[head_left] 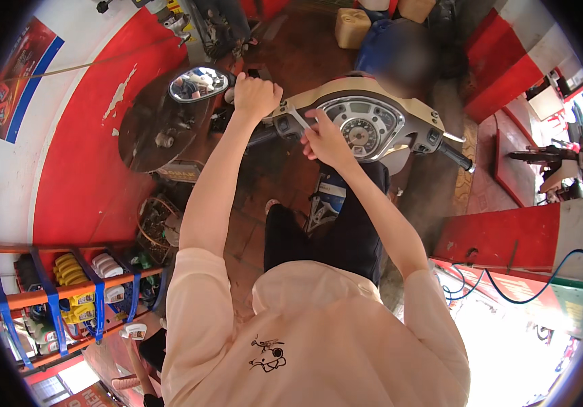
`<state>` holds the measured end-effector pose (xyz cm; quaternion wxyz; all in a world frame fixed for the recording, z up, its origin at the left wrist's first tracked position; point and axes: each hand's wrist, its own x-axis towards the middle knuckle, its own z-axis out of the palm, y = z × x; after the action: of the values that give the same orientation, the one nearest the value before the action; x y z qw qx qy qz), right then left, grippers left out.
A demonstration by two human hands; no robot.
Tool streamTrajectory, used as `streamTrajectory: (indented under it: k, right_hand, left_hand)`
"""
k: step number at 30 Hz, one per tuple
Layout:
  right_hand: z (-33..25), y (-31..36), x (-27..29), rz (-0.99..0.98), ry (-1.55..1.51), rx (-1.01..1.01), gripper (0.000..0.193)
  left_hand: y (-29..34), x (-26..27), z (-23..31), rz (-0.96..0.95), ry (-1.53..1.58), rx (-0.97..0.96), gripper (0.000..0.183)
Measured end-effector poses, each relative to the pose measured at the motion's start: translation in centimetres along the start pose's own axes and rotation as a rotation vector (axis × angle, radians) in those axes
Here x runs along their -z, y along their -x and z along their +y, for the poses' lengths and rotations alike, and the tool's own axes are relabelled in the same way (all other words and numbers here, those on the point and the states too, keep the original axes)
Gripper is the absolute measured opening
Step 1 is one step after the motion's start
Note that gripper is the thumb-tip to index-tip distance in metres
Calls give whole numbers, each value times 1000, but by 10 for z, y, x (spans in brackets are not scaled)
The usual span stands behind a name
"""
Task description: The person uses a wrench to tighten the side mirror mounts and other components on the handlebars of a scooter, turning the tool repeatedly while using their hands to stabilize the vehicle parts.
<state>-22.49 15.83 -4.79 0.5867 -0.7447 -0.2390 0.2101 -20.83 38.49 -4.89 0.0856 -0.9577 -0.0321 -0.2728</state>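
Observation:
In front of me stands a scooter with a cream handlebar cover and a round speedometer. My left hand is closed in a fist beside the oval rear-view mirror, over the left end of the handlebar; what its fingers hold is hidden. A silver wrench is gripped by my right hand, its far end reaching to the left side of the handlebar cover near the mirror mount. The left handlebar grip lies below my left hand.
A round dark table with small metal parts stands left. Oil bottles fill a rack at lower left, with a person's arm below it. Jerrycans are at the back. A blue hose hangs right.

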Motion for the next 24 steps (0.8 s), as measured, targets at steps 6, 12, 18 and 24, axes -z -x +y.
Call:
streamTrajectory:
  k: [6,12,18,24]
  right_hand:
    - [3,-30,-18,51,182,-44,26]
    - [28,-43,-29,173,247,90,22]
    - [34,-48,-32,197,226,32,20]
    - [35,-39,-77,322,122,49,22]
  left_hand:
    - [-1,2,-4,-125,-14,24,42]
    - [-1,1,-1,-64,-14,15,43]
    - [-2,1,2,-86,-6,23,43]
    - [0,0,0,-60,-30,16,42]
